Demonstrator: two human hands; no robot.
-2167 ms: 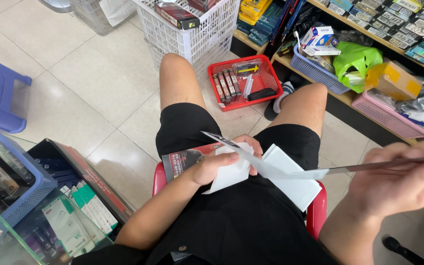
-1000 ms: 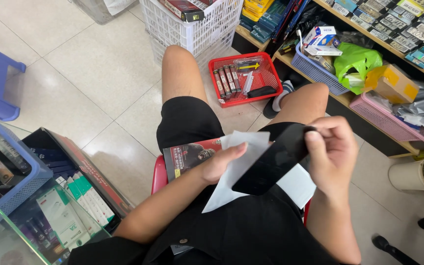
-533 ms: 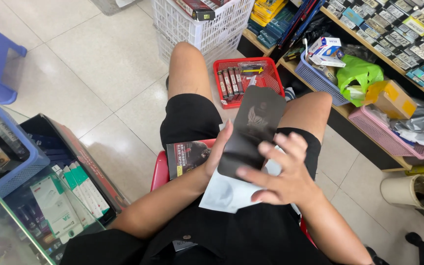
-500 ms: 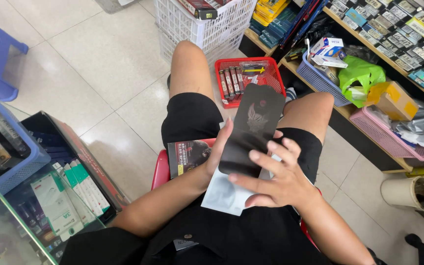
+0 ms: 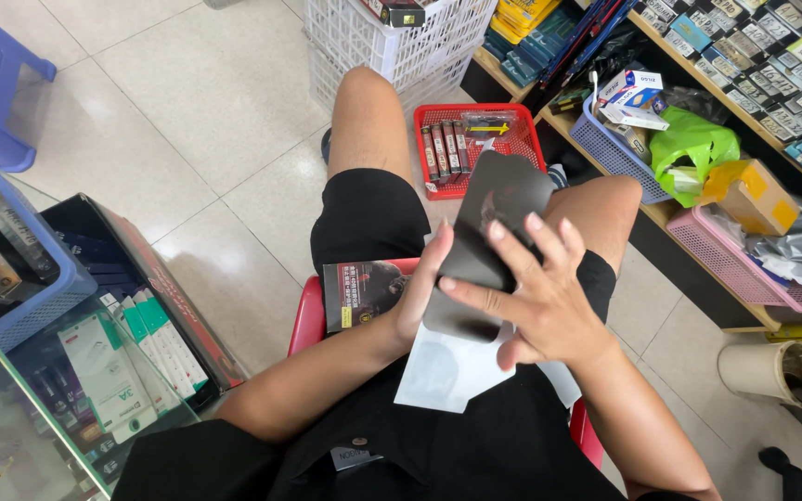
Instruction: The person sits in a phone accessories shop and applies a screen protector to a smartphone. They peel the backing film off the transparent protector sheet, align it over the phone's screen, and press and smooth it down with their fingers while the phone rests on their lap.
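The dark glossy sheet [image 5: 489,237] sits between my two hands, tilted up over my lap. My left hand [image 5: 417,301] grips its near left edge, thumb on top and fingers curled beneath. My right hand [image 5: 536,301] lies over the sheet's right side with fingers [image 5: 503,243] spread flat on its face, pressing it. Directly beneath both hands I see a white envelope [image 5: 447,371], touching the sheet's lower end. Left of my left hand a dark printed packet [image 5: 359,292] rests on my thigh. Beyond the sheet's far end a red tray [image 5: 522,148] sits on the floor.
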